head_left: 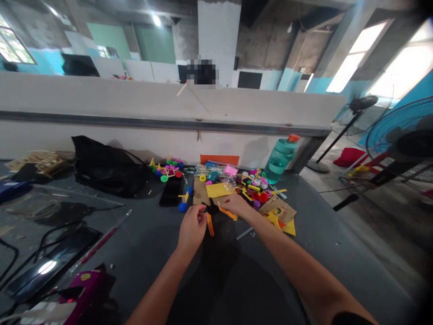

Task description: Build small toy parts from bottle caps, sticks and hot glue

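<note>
Above the dark table my left hand (194,225) is closed, fingers pinched near a dark piece, with an orange strip (210,224) hanging just beside its fingertips. My right hand (235,204) is also closed, at the lower edge of a yellow sheet (217,190). Another orange strip (228,212) slants down below its fingers. Between the hands lies something black, too blurred to name. What exactly each pinch holds is too small to tell. A brown cardboard piece (200,193) lies behind the hands.
Colourful small parts (260,189) are heaped at the right, before a green bottle (280,160). A blue-wheeled piece (183,206), phone (171,193) and black bag (104,169) stand left. A purple power strip (86,293) is nearer. A fan (406,140) stands right; a person's head shows behind the partition.
</note>
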A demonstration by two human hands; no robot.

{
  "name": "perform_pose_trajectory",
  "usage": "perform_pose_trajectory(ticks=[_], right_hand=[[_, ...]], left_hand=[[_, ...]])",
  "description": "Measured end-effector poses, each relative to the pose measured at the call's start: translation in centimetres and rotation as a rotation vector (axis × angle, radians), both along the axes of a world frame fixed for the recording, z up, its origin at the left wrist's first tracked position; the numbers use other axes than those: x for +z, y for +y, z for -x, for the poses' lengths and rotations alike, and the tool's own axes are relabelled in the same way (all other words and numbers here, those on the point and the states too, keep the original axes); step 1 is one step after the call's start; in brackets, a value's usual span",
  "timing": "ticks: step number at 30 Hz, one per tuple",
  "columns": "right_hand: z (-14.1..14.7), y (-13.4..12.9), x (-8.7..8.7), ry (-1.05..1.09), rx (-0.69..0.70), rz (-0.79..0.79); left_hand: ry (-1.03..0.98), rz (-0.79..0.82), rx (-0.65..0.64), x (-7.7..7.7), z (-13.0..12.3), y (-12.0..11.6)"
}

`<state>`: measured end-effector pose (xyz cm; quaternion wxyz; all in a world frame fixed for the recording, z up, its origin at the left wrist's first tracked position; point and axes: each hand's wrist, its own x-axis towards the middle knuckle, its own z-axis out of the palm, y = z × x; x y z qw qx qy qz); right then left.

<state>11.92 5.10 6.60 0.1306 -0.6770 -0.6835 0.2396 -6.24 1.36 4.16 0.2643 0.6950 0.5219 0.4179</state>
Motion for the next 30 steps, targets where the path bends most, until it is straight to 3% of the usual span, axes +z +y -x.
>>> perform_pose_trajectory(ticks=[3,5,7,10,15,19,23,26,30], right_hand=[[-0.4,-4.4,2.0,0.155,0.058,0.011],[-0.4,-6.9,3.2,0.489,0.038,-0.026],[-0.1,-8.6,4.0,0.671,0.001,0.008],[0.5,-9.9,4.6,0.862,-0.042,0.067],[1.2,-10.4,4.9,1.122,-0.102,0.123],[1.3,-10.4,5.1,1.165,-0.106,0.079],[1.3,-10.3,5.1,1.029,-0.101,0.002],[1.2,-10.2,4.3,0.895,-0.089,-0.057],[1.2,-9.9,2.5,0.885,-0.118,0.045]], left_hand=[[-0.247,0.182,-0.069,1.8,-0.6,-0.7],[-0.420,0.322,-0.194,3.2,-1.2,-1.5],[-0.551,0.453,-0.301,4.4,-1.8,-2.3],[-0.741,0.557,-0.373,5.5,-2.4,-3.3],[-0.947,0.627,-0.413,5.9,-2.5,-3.8],[-0.969,0.655,-0.390,5.9,-2.4,-3.6],[-0.890,0.615,-0.348,5.6,-2.6,-3.3],[-0.793,0.588,-0.333,4.9,-2.8,-3.3],[-0.658,0.543,-0.311,3.7,-2.6,-3.2]])
